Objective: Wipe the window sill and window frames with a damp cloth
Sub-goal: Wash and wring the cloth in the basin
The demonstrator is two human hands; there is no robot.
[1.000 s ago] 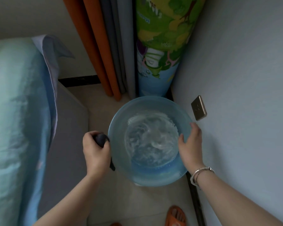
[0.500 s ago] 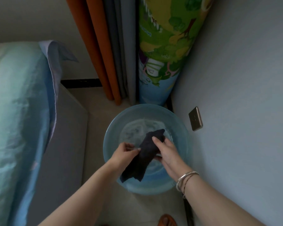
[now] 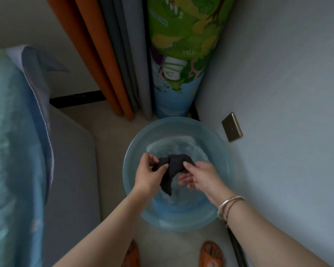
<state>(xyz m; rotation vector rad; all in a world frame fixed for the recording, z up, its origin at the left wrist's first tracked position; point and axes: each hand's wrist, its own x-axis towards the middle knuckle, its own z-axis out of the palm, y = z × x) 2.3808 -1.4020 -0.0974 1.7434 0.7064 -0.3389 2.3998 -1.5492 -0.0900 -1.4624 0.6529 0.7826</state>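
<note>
Dark, wet-looking cloth (image 3: 173, 168) is held bunched between both hands above a pale blue plastic basin (image 3: 135, 157). Left hand (image 3: 149, 173) pinches the cloth's left end between thumb and curled fingers. Right hand (image 3: 198, 177) grips the right end, thumb on top, fingers curled loosely beneath. Between the two grips the cloth humps upward; below them a narrow tail hangs down toward the water. Whether the tail touches the water cannot be told. Silver bangles (image 3: 228, 206) circle the right wrist.

Basin stands on a light tiled floor (image 3: 108, 151) and holds shallow, rippled water (image 3: 183, 149). It sits close beside the pale blue-grey wall (image 3: 278, 93) on the right; whether rim and wall touch cannot be told. A brass-coloured socket plate (image 3: 232, 127) is fixed to that wall, just above and to the right of the basin.

Behind the basin, in the corner, a rolled play mat (image 3: 179, 54) with green cartoon print stands upright. Left of it hang grey curtains (image 3: 127, 54) and orange curtains (image 3: 91, 54), reaching nearly to the floor. A bed (image 3: 71, 170) with a grey side panel and light blue sheet (image 3: 14, 151) fills the left edge. Two orange slippers (image 3: 210, 254) on the person's feet show at the bottom edge, near the basin.
</note>
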